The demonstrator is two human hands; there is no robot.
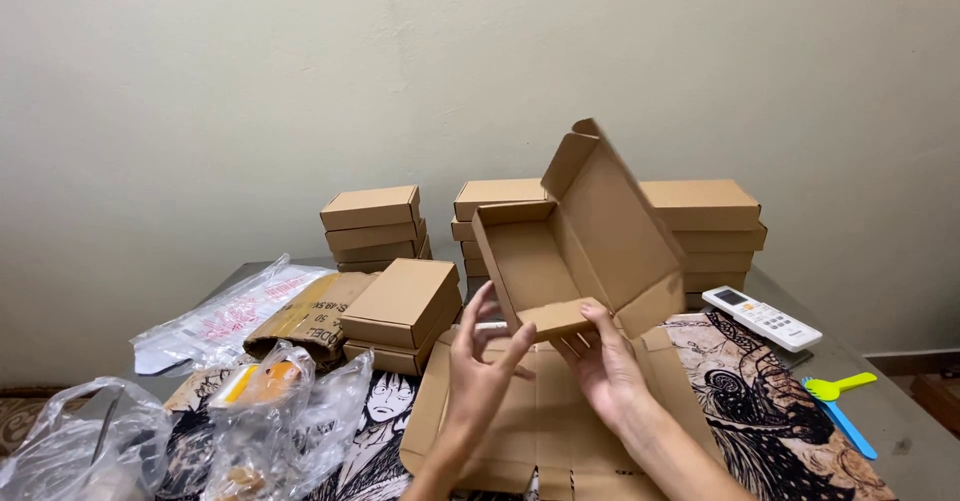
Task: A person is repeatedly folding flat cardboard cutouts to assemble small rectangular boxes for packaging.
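Far to the left of the left hand, crumpled clear plastic bags (pixel 150 431) lie on the table (pixel 900 431), one holding an orange item. Just behind them rests a flattened cardboard sheet bundle (pixel 300 316). Immediately left of the left hand stands a low stack of two closed boxes (pixel 400 313), with a taller stack (pixel 373 226) farther back near the wall.

The left hand (pixel 480 366) is raised with fingers spread and slightly curled, fingertips near but apparently not gripping the open cardboard box (pixel 575 251). The right hand (pixel 605 361) supports this box from below; thumb and fingers pinch its front flap. The box is held above the table, tilted, lid flap standing upward.

Beneath both hands lie flat unfolded box blanks (pixel 540 426). Behind the held box are further stacks of closed boxes (pixel 705 221). To the right of the right hand lie a white remote control (pixel 762 318), then a yellow-green plastic utensil (pixel 838 387) and a blue one (pixel 848 428).
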